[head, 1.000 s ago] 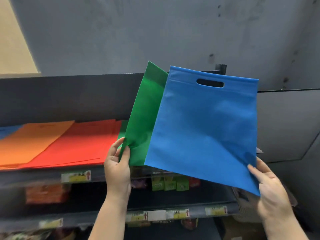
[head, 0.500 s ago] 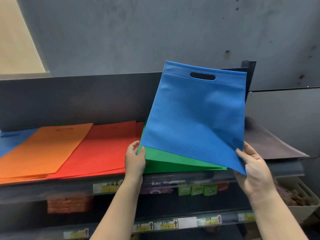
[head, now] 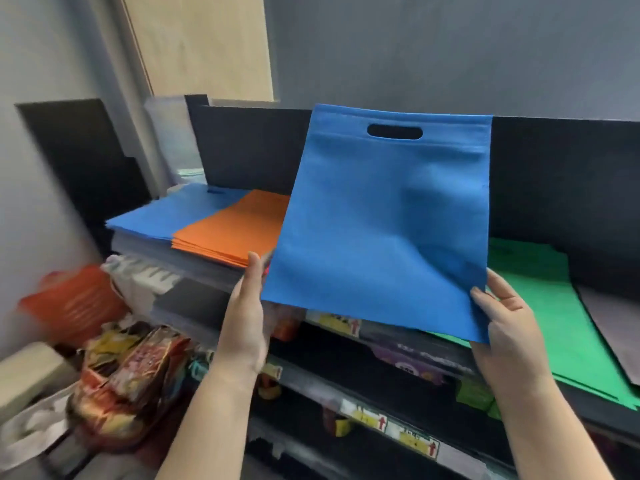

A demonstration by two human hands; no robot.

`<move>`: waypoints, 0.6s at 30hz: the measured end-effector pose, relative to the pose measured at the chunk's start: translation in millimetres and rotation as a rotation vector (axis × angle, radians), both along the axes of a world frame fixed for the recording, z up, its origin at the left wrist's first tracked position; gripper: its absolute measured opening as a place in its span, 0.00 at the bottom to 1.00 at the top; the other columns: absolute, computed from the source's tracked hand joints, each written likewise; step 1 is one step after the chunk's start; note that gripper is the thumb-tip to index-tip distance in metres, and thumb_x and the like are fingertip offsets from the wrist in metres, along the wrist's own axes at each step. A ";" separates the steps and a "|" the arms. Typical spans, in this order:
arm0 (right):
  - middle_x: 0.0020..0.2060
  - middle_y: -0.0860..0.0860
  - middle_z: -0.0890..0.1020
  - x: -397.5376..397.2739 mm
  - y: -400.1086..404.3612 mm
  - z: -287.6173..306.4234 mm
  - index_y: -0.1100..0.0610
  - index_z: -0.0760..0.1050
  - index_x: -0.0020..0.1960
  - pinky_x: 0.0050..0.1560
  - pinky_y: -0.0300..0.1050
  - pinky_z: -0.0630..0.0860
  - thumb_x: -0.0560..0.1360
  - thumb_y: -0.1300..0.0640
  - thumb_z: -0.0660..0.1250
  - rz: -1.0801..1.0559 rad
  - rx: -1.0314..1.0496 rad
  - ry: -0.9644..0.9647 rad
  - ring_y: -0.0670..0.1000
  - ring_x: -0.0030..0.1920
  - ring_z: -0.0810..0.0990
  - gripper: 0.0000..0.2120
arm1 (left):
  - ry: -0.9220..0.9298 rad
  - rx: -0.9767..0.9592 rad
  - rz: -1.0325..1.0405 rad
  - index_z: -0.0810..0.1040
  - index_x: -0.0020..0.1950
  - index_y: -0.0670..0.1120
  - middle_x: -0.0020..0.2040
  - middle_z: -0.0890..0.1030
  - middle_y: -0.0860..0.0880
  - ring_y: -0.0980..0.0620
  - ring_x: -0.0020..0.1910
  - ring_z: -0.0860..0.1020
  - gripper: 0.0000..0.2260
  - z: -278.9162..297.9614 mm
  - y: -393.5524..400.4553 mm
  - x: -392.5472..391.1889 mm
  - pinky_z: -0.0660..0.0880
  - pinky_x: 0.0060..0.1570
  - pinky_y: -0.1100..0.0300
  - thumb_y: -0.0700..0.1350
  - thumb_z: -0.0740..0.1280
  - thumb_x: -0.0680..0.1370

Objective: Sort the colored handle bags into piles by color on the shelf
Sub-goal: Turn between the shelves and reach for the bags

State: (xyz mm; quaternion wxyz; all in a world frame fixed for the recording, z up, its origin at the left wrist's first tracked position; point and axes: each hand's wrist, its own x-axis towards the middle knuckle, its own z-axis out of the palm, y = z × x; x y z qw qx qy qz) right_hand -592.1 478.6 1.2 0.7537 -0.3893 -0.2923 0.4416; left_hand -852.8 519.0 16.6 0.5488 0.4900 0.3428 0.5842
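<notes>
I hold a blue handle bag (head: 381,220) upright in front of the top shelf (head: 588,407), its cut-out handle at the top. My right hand (head: 509,327) pinches its lower right corner, thumb on the front. At the lower left corner is my left hand (head: 247,317): the thumb stands just beside the bag's edge and the fingers are hidden behind it. On the shelf lie a blue pile (head: 173,216) at the far left, an orange pile (head: 235,230) beside it, and a green pile (head: 554,306) on the right. The held bag hides whatever lies between orange and green, except a red sliver.
A grey bag (head: 616,327) lies right of the green pile. A dark back panel (head: 249,150) closes off the shelf behind. Lower shelves carry price labels (head: 412,441) and goods. Snack packets (head: 131,375) and an orange basket (head: 72,303) crowd the lower left.
The green bag went down flat onto the shelf and my left hand let it go, moving to the blue bag's lower left corner. The view swung left, revealing the blue pile.
</notes>
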 end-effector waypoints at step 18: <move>0.43 0.41 0.84 -309.4 79.6 -25.8 0.43 0.77 0.49 0.37 0.38 0.74 0.73 0.76 0.52 0.352 -0.014 -0.281 0.46 0.43 0.81 0.29 | 0.564 0.045 0.828 0.74 0.60 0.55 0.55 0.79 0.58 0.61 0.53 0.77 0.15 -31.8 -5.1 -293.6 0.71 0.45 0.72 0.39 0.66 0.78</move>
